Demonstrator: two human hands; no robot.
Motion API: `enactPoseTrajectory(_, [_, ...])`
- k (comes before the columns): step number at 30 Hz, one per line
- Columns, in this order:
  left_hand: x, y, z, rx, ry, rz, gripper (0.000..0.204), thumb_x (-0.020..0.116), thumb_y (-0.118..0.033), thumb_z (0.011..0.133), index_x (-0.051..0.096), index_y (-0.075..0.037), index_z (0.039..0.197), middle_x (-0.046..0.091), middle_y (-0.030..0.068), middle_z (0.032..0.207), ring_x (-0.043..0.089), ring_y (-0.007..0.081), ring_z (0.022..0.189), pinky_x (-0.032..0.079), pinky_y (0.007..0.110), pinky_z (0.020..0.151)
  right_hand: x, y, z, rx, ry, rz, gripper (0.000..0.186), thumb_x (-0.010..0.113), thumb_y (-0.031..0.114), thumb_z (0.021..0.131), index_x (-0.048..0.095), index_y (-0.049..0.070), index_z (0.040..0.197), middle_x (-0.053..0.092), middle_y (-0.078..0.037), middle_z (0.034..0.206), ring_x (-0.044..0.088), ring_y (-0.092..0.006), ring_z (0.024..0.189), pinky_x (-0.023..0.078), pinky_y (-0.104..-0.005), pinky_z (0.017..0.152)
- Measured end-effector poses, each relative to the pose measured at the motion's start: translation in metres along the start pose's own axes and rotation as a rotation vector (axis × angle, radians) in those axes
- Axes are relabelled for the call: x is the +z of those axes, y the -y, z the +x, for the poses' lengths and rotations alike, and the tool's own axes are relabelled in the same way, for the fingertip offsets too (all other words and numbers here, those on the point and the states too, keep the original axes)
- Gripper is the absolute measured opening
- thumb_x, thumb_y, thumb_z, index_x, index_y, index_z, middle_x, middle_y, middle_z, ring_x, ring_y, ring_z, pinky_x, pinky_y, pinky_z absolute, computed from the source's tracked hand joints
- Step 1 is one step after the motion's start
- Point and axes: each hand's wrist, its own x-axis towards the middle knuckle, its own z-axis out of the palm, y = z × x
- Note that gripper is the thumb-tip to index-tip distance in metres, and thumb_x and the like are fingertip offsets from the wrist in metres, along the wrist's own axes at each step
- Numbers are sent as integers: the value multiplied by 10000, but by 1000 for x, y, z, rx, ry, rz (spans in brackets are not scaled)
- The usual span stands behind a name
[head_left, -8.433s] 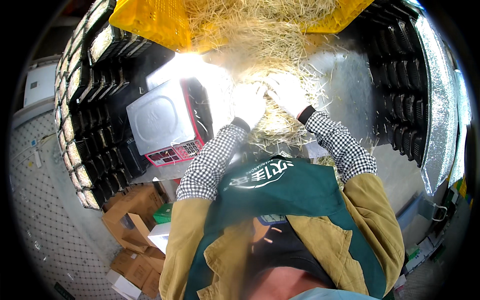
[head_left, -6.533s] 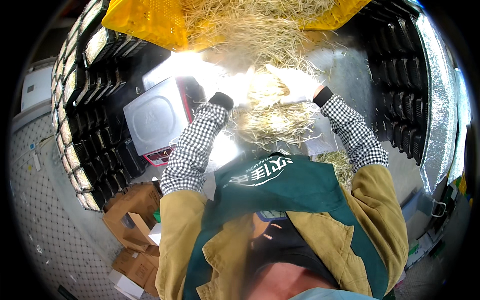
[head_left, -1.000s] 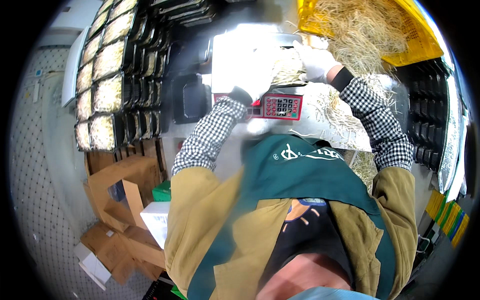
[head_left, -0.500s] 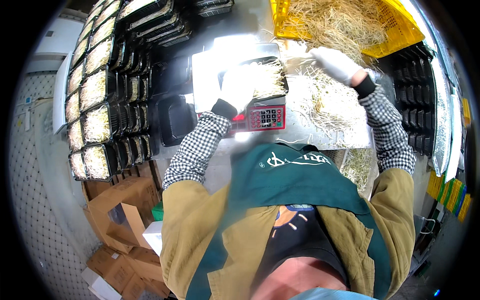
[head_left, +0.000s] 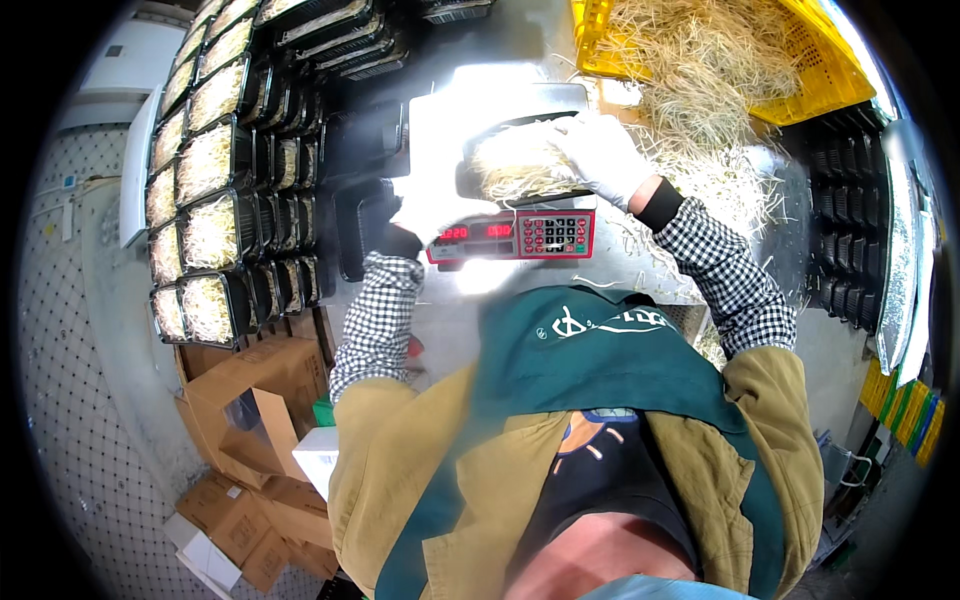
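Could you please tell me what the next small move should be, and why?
Perhaps the right hand should tuck the pale strands further into the black tray on the scale: it is right by them, and a few seem to poke over the tray's front rim.

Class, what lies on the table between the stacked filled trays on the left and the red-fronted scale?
In the head view, black trays lie there, and the left hand covers part of that stretch.
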Motion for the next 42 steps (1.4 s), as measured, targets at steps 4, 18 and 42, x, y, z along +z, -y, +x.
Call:
enactPoseTrajectory(4, [40,-14,26,93,-29,124,1088,879,-497,592,389,-42,1451,453,226,1419,433,373,1309,343,467,1100,18,2,0,62,81,-42,471,687,235,810,566,127,1253,610,-71,1108,585,-250,1000,479,-389,852])
enactPoseTrajectory(18, [-2,-75,12,344,-80,124,778,778,-90,683,476,-32,1398,542,234,1331,491,421,1248,358,470,1083,-11,-170,-302,985,-70,282,446,723,273,860,635,66,1245,690,-159,1112,658,-267,1034,502,-335,907])
enactPoseTrajectory(42, [364,-215,89,409,-22,7,682,683,-140,691,505,-14,1337,498,253,1332,437,410,1271,299,498,1123,110,-189,-357,492,80,158,803,651,-5,715,380,108,1462,564,-213,1203,550,-359,1126,485,-413,925])
